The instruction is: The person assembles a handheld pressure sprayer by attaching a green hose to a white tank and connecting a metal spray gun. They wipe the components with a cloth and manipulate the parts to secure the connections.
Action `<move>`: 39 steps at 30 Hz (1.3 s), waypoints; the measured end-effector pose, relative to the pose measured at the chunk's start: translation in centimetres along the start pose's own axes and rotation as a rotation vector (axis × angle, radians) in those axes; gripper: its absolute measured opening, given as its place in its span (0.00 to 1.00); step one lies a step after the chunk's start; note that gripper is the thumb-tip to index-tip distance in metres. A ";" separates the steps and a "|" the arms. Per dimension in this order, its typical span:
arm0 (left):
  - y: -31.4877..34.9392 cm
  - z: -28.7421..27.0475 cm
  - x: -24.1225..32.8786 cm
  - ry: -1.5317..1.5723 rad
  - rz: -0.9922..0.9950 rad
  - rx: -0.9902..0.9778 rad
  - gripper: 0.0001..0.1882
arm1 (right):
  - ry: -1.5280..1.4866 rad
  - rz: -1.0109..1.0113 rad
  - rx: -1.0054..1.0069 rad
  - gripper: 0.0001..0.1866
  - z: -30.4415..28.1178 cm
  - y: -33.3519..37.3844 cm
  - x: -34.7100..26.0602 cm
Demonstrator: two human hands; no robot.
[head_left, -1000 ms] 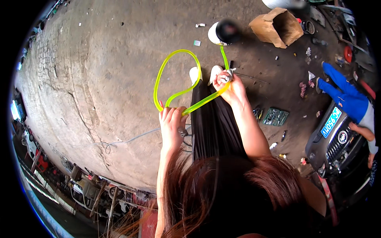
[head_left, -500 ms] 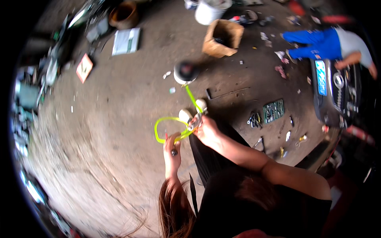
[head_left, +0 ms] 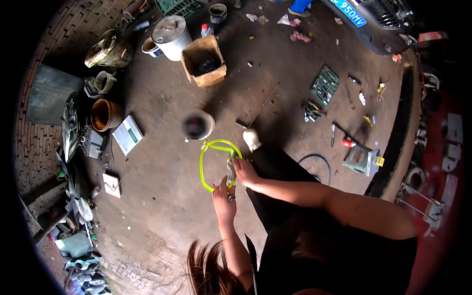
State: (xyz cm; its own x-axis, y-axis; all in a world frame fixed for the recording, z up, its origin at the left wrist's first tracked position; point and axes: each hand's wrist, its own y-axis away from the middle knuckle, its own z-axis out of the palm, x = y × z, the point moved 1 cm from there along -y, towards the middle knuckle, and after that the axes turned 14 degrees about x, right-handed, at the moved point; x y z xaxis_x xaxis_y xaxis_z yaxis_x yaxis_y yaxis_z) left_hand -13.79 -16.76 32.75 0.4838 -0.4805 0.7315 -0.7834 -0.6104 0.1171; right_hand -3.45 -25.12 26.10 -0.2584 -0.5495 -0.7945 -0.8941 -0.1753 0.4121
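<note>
A bright yellow-green hose point(head_left: 202, 169) hangs in a loop in front of my hands. Its far end meets a round white container point(head_left: 210, 124) with a dark, blurred top. My right hand point(head_left: 245, 173) is closed around a greyish metal fitting point(head_left: 230, 171) at the near side of the loop; its exact kind is unclear. Just below and to the left, my left hand point(head_left: 224, 200) is closed on the lower part of the hose, its fingertips close to the fitting. A small dark round piece point(head_left: 230, 197) shows beside that hand.
Past the container stand a cardboard box point(head_left: 216, 77) and a white drum point(head_left: 172, 39). On the right lie an open green tool case point(head_left: 325, 84), loose tools point(head_left: 312, 111) and a green jug point(head_left: 358, 160). A long-handled bar point(head_left: 260, 108) lies ahead. A dark car point(head_left: 376, 22) stands far right.
My view has turned, so the box and car sit elsewhere in it. My hands have come closer together, and the hose loop is now nearer the container.
</note>
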 end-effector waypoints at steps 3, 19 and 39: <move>-1.2 0.8 0.6 -0.027 -0.009 -0.157 0.20 | 0.145 -0.061 0.068 0.26 -0.3 -1.6 0.8; -13.0 3.8 2.4 0.273 -0.419 -0.035 0.13 | -0.095 -0.352 -0.032 0.31 -6.8 -8.0 -0.4; -23.9 5.0 -8.2 1.213 -0.982 0.341 0.15 | 0.241 -0.422 -0.549 0.50 1.9 -21.9 -4.7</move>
State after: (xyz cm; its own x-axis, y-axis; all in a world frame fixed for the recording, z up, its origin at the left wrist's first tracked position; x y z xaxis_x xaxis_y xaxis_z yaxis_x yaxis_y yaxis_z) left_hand 2.96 -1.35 20.64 0.0116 0.8265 0.5628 -0.1690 -0.5531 0.8158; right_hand 16.64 -17.16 20.03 0.2116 -0.4977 -0.8412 -0.5709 -0.7615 0.3069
